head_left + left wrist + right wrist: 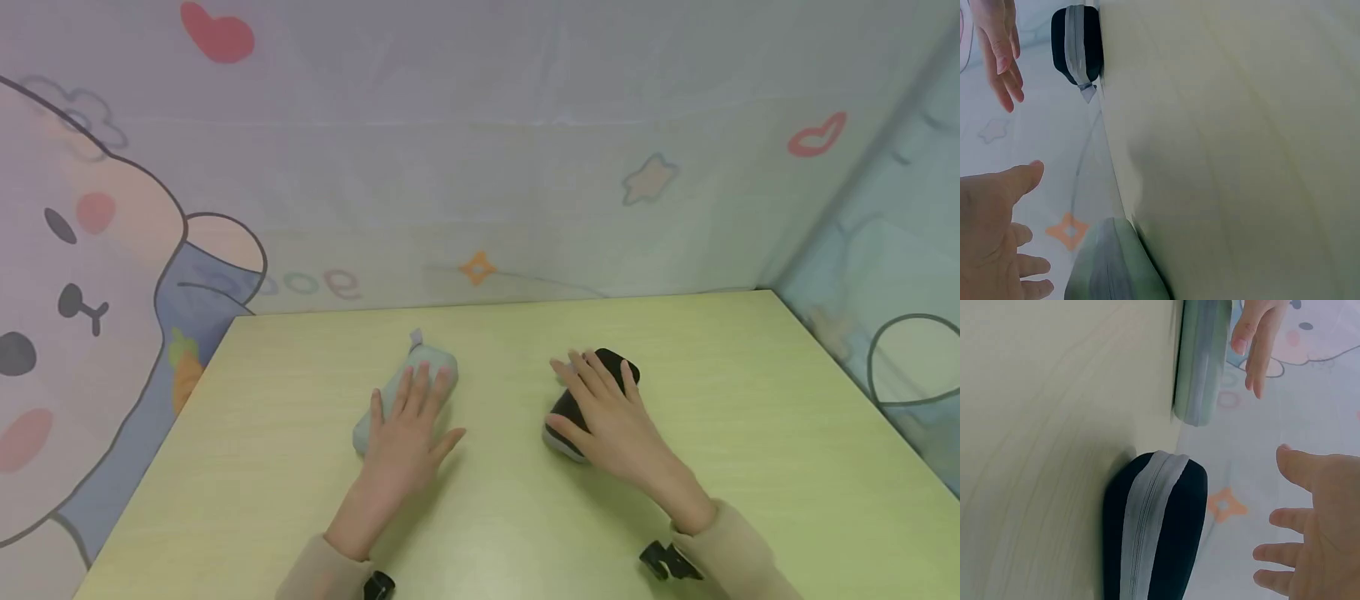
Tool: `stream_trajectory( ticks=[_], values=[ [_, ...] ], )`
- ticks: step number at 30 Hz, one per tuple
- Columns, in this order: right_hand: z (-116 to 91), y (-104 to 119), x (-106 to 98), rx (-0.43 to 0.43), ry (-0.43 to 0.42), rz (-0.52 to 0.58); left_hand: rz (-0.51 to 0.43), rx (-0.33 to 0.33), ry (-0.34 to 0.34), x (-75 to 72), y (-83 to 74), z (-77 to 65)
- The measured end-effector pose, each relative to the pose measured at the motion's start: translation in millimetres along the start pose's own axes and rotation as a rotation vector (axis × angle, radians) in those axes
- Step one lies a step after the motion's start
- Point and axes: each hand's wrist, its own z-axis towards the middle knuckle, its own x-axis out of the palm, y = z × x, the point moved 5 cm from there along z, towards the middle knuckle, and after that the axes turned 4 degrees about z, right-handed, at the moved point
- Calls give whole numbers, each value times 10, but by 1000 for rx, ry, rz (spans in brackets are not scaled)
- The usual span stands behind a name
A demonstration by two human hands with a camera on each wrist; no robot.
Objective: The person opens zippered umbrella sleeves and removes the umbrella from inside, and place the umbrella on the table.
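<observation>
A pale green zip case (390, 392) with a small grey tab lies slantwise on the left part of the table. My left hand (406, 433) is held over it, fingers spread and straight, and in the left wrist view a gap shows between the hand and the green case (1107, 265). To the right lies a black zip case (567, 412) with a grey zip band. Over this one hovers my right hand (611, 421), its fingers spread; the right wrist view shows space between the palm and the black case (1154, 531). Both zips look closed.
The light wooden table (495, 517) ends at a printed cloth backdrop (450, 183) at the back. More printed cloth (892, 275) hangs along the right side. Black wrist mounts (670, 561) sit below both sleeves.
</observation>
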Motion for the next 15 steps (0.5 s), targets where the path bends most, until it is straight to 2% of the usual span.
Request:
stream_trajectory(
  ticks=[8,15],
  values=[
    [148,71,47,-31,-3,-9,33,-8,-30,-27,133,56],
    [259,141,56,-60,-22,17,28,-26,-22,-37,191,98]
  ],
)
